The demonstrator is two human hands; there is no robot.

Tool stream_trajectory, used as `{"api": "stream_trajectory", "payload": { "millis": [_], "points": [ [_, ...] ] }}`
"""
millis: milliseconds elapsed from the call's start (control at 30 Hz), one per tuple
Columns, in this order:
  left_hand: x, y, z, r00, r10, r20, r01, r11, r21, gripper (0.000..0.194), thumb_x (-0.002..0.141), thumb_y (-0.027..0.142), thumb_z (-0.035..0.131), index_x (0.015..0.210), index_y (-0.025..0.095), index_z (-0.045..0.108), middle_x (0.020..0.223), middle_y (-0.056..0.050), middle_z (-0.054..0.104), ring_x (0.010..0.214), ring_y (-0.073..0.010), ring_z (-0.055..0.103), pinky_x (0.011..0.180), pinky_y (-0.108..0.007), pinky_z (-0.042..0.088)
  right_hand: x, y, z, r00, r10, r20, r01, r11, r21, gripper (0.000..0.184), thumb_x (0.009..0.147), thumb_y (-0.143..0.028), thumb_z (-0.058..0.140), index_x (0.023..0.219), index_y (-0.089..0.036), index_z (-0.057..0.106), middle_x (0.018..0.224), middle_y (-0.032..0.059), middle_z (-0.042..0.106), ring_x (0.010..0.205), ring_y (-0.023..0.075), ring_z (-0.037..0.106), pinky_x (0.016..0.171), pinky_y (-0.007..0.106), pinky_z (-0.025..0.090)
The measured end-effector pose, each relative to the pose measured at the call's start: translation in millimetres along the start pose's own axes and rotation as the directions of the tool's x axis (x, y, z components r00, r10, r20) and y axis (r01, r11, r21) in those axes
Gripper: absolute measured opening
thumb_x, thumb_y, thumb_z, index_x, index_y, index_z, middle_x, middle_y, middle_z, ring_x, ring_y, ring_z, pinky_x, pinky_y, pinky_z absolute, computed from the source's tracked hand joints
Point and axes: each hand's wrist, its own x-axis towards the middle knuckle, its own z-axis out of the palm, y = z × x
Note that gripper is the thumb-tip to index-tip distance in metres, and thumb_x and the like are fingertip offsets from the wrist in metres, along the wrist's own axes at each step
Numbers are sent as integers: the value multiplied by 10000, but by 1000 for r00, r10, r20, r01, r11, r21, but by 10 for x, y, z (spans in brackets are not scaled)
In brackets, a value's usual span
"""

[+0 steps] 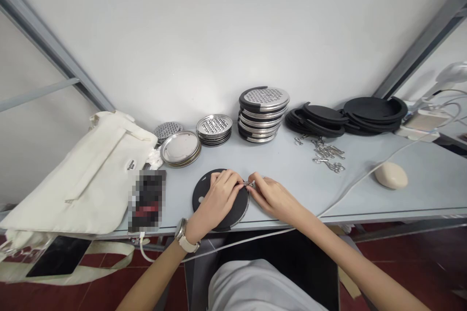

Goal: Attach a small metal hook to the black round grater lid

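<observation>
A round black disc (pixel 236 211) with a metal edge lies near the front of the table. My left hand (pixel 223 193), with a watch on its wrist, is over the disc with its fingers pinched together. My right hand (pixel 269 194) is closed in a pinch just right of the disc's edge. Between the fingertips of both hands is a small metal clip (pixel 248 184); its exact shape is partly hidden by the fingers. Similar metal clips (pixel 328 150) lie in a loose pile farther back on the right.
Behind stand stacked graters with black rims (pixel 264 114), metal grater discs (pixel 214 129), plain metal discs (pixel 180 147) and black plastic rings (pixel 372 114). A white bag (pixel 83 180) and a blurred-out phone (pixel 147 200) sit left. A cable (pixel 350 189) passes a beige computer mouse (pixel 391 175).
</observation>
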Motion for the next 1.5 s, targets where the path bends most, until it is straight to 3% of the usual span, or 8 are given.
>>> {"api": "stream_trajectory", "payload": {
  "millis": [100, 333, 700, 1067, 1500],
  "points": [
    [-2, 3, -6, 1000, 0, 4, 0, 1000, -10, 177, 946, 196, 318, 900, 190, 489, 924, -23, 556, 892, -149, 496, 876, -332, 314, -1, 2, 0, 1000, -26, -7, 26, 1000, 17, 227, 954, -256, 326, 1152, -171, 400, 809, 72, 626, 716, 191, 596, 639, 279, 431],
    [-3, -1, 7, 1000, -3, -20, 3, 1000, 8, 204, 951, 209, 284, 894, 189, 479, 889, -30, 554, 858, -155, 495, 866, -344, 315, 3, 34, 42, 1000, -12, -8, 11, 997, -75, 185, 957, -264, 301, 887, -192, 456, 641, 18, 543, 569, 164, 515, 554, 259, 367],
    [-7, -23, 31, 997, -43, -64, 46, 998, 37, 196, 941, 167, 284, 890, 186, 473, 897, -26, 548, 871, -151, 501, 865, -342, 326, 5, -22, -15, 1000, -25, 0, 25, 999, -31, 191, 950, -226, 324, 816, -200, 459, 649, 9, 522, 595, 153, 488, 587, 261, 370],
    [-20, -30, 42, 997, -44, -69, 43, 999, -6, 181, 904, 233, 433, 1073, 208, 491, 1064, -37, 560, 1021, -172, 494, 919, -348, 331, 8, 14, -28, 997, 56, 59, -59, 997, 54, 263, 961, -236, 294, 763, -195, 462, 655, 9, 529, 625, 152, 503, 629, 266, 396],
    [-11, -42, 45, 1000, -1, -19, 1, 1000, -7, 253, 912, 197, 427, 1149, 244, 501, 1094, -7, 603, 1014, -150, 514, 907, -330, 312, 22, 43, 15, 996, 13, 91, -10, 1000, -27, 297, 962, -238, 295, 791, -167, 528, 690, 40, 570, 643, 158, 513, 657, 280, 391]
  ]
}}
